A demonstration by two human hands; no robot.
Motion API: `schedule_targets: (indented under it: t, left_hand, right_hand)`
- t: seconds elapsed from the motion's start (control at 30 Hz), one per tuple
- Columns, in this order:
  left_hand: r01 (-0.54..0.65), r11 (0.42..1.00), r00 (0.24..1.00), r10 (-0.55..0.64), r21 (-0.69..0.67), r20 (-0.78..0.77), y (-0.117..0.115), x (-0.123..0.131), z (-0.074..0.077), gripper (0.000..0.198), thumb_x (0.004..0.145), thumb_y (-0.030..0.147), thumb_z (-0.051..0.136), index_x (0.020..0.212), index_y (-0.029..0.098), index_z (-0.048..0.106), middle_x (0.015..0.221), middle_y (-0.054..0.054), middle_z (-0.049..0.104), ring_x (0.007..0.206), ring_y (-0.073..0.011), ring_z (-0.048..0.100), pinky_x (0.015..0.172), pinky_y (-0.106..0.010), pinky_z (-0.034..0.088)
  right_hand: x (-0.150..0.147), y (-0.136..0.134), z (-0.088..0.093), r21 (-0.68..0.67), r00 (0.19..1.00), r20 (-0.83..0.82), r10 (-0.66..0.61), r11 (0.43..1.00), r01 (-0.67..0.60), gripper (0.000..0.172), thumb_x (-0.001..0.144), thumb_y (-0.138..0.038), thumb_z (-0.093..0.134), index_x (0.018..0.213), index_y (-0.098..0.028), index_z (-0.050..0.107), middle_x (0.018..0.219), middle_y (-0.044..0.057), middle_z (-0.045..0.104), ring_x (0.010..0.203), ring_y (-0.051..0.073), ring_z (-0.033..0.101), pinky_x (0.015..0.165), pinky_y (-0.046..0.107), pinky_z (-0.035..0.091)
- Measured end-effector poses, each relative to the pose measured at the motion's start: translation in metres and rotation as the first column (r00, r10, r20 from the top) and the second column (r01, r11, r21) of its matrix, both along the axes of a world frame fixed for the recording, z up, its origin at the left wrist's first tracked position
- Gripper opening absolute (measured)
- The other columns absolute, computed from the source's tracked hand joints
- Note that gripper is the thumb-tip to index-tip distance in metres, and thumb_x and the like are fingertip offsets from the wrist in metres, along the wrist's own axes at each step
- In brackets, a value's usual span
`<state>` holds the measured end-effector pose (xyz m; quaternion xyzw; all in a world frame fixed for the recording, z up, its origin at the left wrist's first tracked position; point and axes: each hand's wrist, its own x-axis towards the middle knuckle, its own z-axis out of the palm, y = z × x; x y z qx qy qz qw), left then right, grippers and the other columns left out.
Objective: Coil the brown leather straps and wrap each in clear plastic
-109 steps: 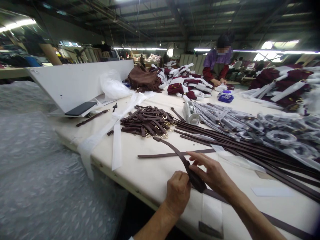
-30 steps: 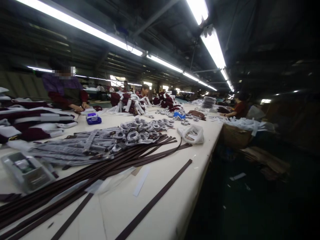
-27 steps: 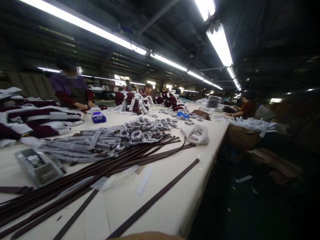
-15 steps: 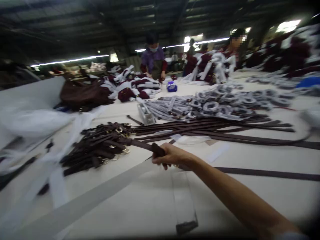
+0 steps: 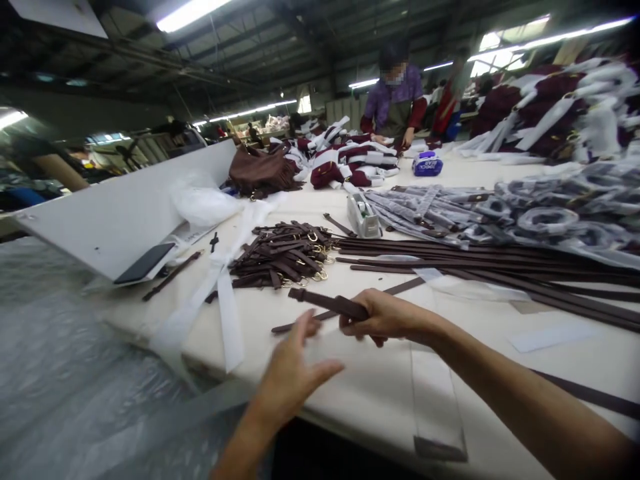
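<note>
My right hand (image 5: 377, 317) is closed around a dark brown strap (image 5: 320, 301), whose free end points left above the table. My left hand (image 5: 295, 360) is open, thumb and fingers apart, just below and left of that strap, touching nothing. A second brown strap (image 5: 300, 325) lies beneath, passing behind my right hand. Beyond both hands sits a heap of short brown straps (image 5: 280, 257) with gold-coloured buckles or rings. Long brown straps (image 5: 425, 253) stretch to the right of the heap.
A tape dispenser (image 5: 365, 217) stands behind the long straps, near plastic-wrapped straps (image 5: 530, 207). A phone-like dark slab (image 5: 145, 263) leans at the left by a white panel (image 5: 115, 213). White strips (image 5: 230, 327) hang near the table edge. Across the table a person (image 5: 395, 100) works among wrapped bags.
My left hand has come into view, open, near the strap. The view has swung left, showing the table's left edge. My right hand still grips the strap.
</note>
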<state>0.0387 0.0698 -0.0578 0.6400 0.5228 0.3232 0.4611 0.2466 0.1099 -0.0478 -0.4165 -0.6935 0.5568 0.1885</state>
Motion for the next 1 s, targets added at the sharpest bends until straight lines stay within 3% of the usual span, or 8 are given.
schedule_targets:
  t: [0.1,0.2,0.4,0.5,0.63,0.83,0.9,1.0]
  left_hand:
    - [0.083,0.986,0.969,-0.047,-0.141,0.243,0.005,0.024,-0.015,0.027,0.068,0.031,0.069,0.087,0.013,0.06,0.062,0.003,0.053,0.056,-0.0087,0.047,0.051,-0.019,0.036]
    - [0.063,0.975,0.964,-0.003,-0.214,0.267,0.005,0.034,-0.025,0.025,0.071,0.036,0.066,0.066,0.013,0.057,0.054,0.005,0.047,0.046,-0.0052,0.038,0.045,-0.017,0.029]
    - [0.049,0.968,0.978,0.004,-0.247,0.209,-0.003,0.031,-0.026,0.03,0.076,0.043,0.058,0.068,0.015,0.053,0.052,0.005,0.045,0.041,-0.0056,0.036,0.04,-0.017,0.027]
    - [-0.024,0.987,0.985,0.05,-0.157,0.162,-0.003,0.034,-0.025,0.031,0.078,0.045,0.057,0.068,0.016,0.052,0.053,0.006,0.041,0.042,-0.0054,0.031,0.04,-0.018,0.024]
    - [-0.097,0.995,0.99,0.1,-0.032,0.102,-0.003,0.036,-0.03,0.028,0.079,0.043,0.056,0.069,0.016,0.053,0.059,0.005,0.043,0.05,-0.0071,0.036,0.046,-0.018,0.028]
    - [0.03,0.997,0.983,-0.016,-0.072,0.185,0.0,0.048,-0.026,0.032,0.07,0.037,0.068,0.094,0.018,0.058,0.077,0.002,0.053,0.059,-0.0083,0.044,0.056,-0.019,0.037]
    - [0.061,0.997,0.979,-0.049,-0.055,0.197,0.001,0.055,-0.021,0.026,0.067,0.032,0.072,0.083,0.016,0.06,0.071,0.002,0.052,0.061,-0.0091,0.044,0.058,-0.02,0.038]
    - [0.093,0.993,0.963,-0.071,-0.073,0.261,0.0,0.061,-0.018,0.02,0.074,0.032,0.065,0.069,0.014,0.056,0.06,0.003,0.048,0.057,-0.0095,0.043,0.054,-0.021,0.037]
  right_hand:
    - [0.01,-0.008,0.008,0.003,0.994,-0.035,-0.1,0.995,0.1,0.017,0.072,-0.027,0.061,0.081,-0.013,0.061,0.053,-0.005,0.052,0.036,0.005,0.047,0.033,0.014,0.036]
    - [0.029,-0.011,0.005,-0.036,0.975,-0.068,-0.211,0.977,0.209,0.021,0.069,-0.028,0.064,0.083,-0.013,0.06,0.052,-0.006,0.051,0.036,0.006,0.046,0.034,0.015,0.036]
    - [0.029,-0.011,-0.012,-0.005,0.949,-0.181,-0.259,0.965,0.262,0.025,0.072,-0.03,0.065,0.089,-0.012,0.059,0.052,-0.006,0.047,0.041,0.004,0.042,0.037,0.015,0.033]
    - [0.027,-0.013,-0.01,-0.032,0.948,-0.179,-0.262,0.965,0.261,0.034,0.077,-0.039,0.06,0.098,-0.013,0.059,0.047,-0.007,0.042,0.039,0.006,0.04,0.036,0.016,0.031]
    - [0.032,-0.016,-0.007,-0.032,0.958,-0.122,-0.258,0.966,0.256,0.035,0.073,-0.033,0.064,0.102,-0.014,0.058,0.064,-0.002,0.054,0.046,0.006,0.045,0.039,0.016,0.034]
    - [0.028,-0.018,-0.012,0.068,0.958,-0.17,-0.231,0.967,0.245,0.028,0.073,-0.029,0.065,0.096,-0.013,0.058,0.062,-0.003,0.052,0.047,0.005,0.041,0.041,0.016,0.032]
    - [0.022,-0.019,-0.012,0.059,0.952,-0.195,-0.236,0.966,0.251,0.031,0.073,-0.034,0.066,0.094,-0.014,0.057,0.06,-0.004,0.052,0.046,0.006,0.041,0.04,0.017,0.031]
    - [0.015,-0.021,-0.012,0.013,0.93,-0.215,-0.296,0.952,0.306,0.036,0.069,-0.041,0.07,0.091,-0.015,0.056,0.058,-0.004,0.052,0.047,0.006,0.042,0.04,0.017,0.031]
